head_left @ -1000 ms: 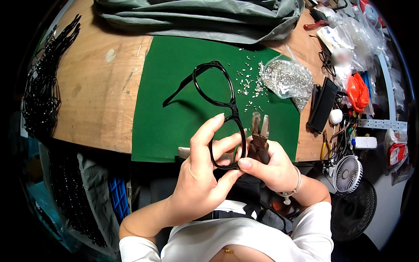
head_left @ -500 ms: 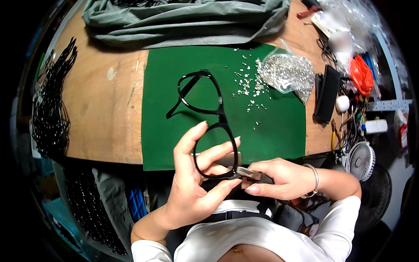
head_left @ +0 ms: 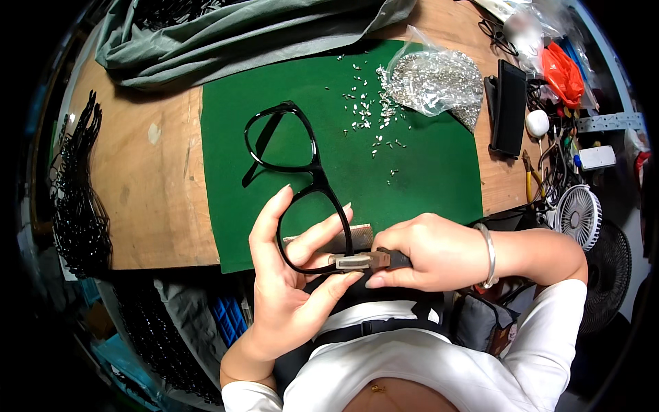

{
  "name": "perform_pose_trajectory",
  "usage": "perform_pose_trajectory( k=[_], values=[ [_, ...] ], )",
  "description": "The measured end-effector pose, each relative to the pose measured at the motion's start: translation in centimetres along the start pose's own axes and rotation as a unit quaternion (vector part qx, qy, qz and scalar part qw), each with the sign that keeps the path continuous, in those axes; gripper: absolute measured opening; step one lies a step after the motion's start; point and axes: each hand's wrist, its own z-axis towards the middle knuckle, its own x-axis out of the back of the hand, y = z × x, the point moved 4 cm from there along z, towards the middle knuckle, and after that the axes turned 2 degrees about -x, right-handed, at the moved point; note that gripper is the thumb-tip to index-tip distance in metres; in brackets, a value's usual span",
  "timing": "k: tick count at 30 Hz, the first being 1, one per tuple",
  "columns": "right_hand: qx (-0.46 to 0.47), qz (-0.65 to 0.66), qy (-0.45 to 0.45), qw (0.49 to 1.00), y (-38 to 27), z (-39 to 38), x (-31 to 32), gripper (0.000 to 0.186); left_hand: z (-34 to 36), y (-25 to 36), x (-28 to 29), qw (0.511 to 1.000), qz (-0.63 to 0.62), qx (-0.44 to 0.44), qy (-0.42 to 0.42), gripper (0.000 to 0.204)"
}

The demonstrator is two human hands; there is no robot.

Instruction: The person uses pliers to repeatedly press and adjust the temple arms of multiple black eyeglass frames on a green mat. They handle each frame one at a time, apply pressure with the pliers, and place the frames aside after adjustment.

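A black eyeglasses frame (head_left: 317, 176) is held by my left hand (head_left: 292, 299) at its near rim, with fingers around and through the lens opening. The far rim reaches out over the green mat (head_left: 419, 192), a temple folded behind it. My right hand (head_left: 432, 255) is closed around the dark handles of a pair of pliers (head_left: 371, 261). The metal jaws meet the near outer corner of the frame, close to my left thumb; what lies between them is too small to tell. At the mat's near edge a flat textured block (head_left: 360, 235) is partly hidden behind my left fingers.
Small silvery pieces (head_left: 364, 113) are scattered on the mat beside a clear plastic bag (head_left: 432, 79) full of them. Bundled black frames or temples (head_left: 79, 199) lie at left. Grey cloth (head_left: 233, 41) lies behind. At right are a black case (head_left: 508, 110), yellow-handled pliers (head_left: 528, 177) and a fan (head_left: 579, 214).
The view has shifted, so mat and bag sit differently in the picture. The plier jaws now lie further across the frame's corner, and my right hand has turned slightly. Both hands keep their hold.
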Motion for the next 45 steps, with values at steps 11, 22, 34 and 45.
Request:
perform_pose_trajectory(
  k=[11, 22, 34, 45],
  values=[
    [-0.065, -0.3, 0.188, 0.933, 5.5, -0.6, -0.6, 0.061, 0.5, -2.0, 0.6, 1.0, 0.005, 0.017, -0.004, 0.079],
    [-0.066, -0.135, 0.283, 0.947, 7.8, 1.5, 1.9, 0.016, -2.3, -3.4, -0.5, 0.987, -0.085, 0.087, 0.106, 0.086],
    [-0.045, -0.252, 0.277, 0.926, 7.0, 2.1, 0.6, 0.022, -2.1, -5.0, -0.7, 0.993, 0.012, 0.118, -0.016, 0.011],
    [0.061, 0.18, 0.328, 0.925, 1.6, 1.2, -0.9, 0.011, -2.2, -5.6, -2.9, 0.994, -0.028, 0.003, 0.101, 0.05]
  ],
)
